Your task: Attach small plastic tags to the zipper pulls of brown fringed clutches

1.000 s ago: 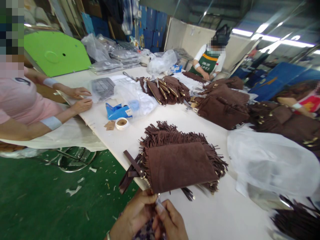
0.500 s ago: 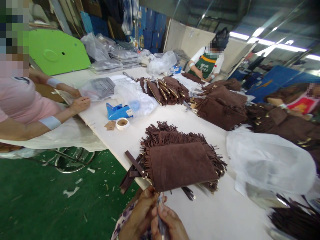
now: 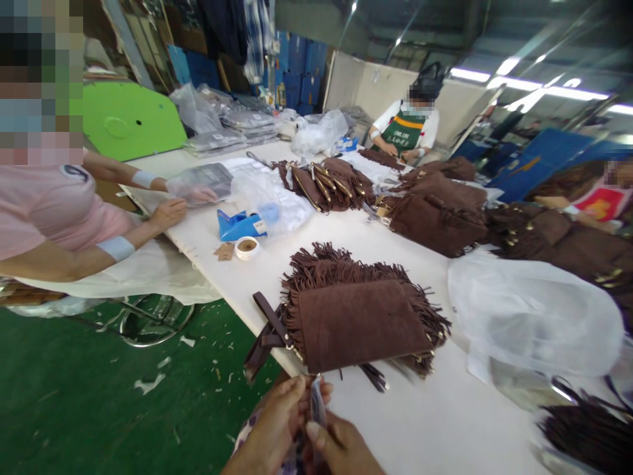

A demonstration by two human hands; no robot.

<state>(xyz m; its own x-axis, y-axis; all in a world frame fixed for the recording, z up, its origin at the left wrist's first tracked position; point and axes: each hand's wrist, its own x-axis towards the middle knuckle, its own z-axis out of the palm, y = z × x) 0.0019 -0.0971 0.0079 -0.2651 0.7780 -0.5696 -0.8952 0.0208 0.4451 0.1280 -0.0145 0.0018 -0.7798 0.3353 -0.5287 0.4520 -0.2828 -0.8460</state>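
A brown suede fringed clutch bag (image 3: 366,323) lies on top of other fringed bags at the near table edge, its wrist strap (image 3: 270,313) sticking out to the left. Just below its front edge, my two hands meet around a narrow, dark strip in clear plastic (image 3: 318,402), perhaps a wrapped strap or zip pull. My left hand (image 3: 281,419) is closed at the strip's upper end, close to the bag's lower corner. My right hand (image 3: 341,442) pinches it lower down, thumb on top. The strip's lower end is hidden by my fingers.
A tape roll (image 3: 246,247), brown tags (image 3: 224,251) and a blue box (image 3: 241,225) sit on the white table. Piles of brown bags (image 3: 435,208) and a plastic bag (image 3: 534,316) lie to the right. Co-workers sit left (image 3: 64,211), across (image 3: 405,132) and far right.
My right hand has shifted slightly down along the strip, its thumb now lower. My left hand stays by the bag's corner. The left co-worker's hand has moved onto a plastic-wrapped packet.
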